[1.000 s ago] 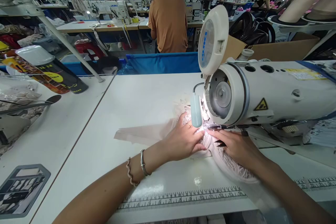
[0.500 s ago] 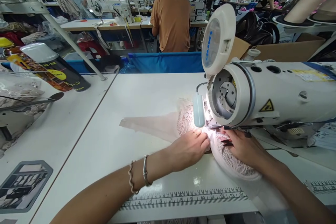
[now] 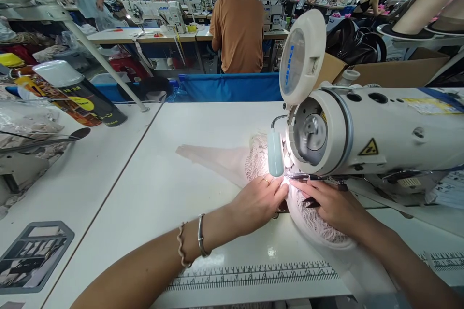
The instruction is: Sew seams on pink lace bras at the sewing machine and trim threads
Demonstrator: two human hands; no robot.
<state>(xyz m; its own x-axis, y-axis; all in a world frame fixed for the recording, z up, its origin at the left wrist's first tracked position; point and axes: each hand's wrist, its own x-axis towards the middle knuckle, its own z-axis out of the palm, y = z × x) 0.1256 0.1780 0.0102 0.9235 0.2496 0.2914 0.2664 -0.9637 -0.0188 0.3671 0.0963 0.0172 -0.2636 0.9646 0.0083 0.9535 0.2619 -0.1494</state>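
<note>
The pink lace is curving from the sewing machine toward the worktop's near edge; the left hand is pinching it, the right hand resting alongside, grip unclear.

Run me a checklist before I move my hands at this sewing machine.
1. Left hand touching the fabric: ok.
2. Right hand on the fabric: ok.
3. Work spot lit beside the small lamp: ok.
4. Round cover on the sewing machine closed: not ok, swung open.
5. Fingertips clear of the needle: cannot tell, glare and the machine obscure it.
6. Black can apart from the fabric: ok.
</note>
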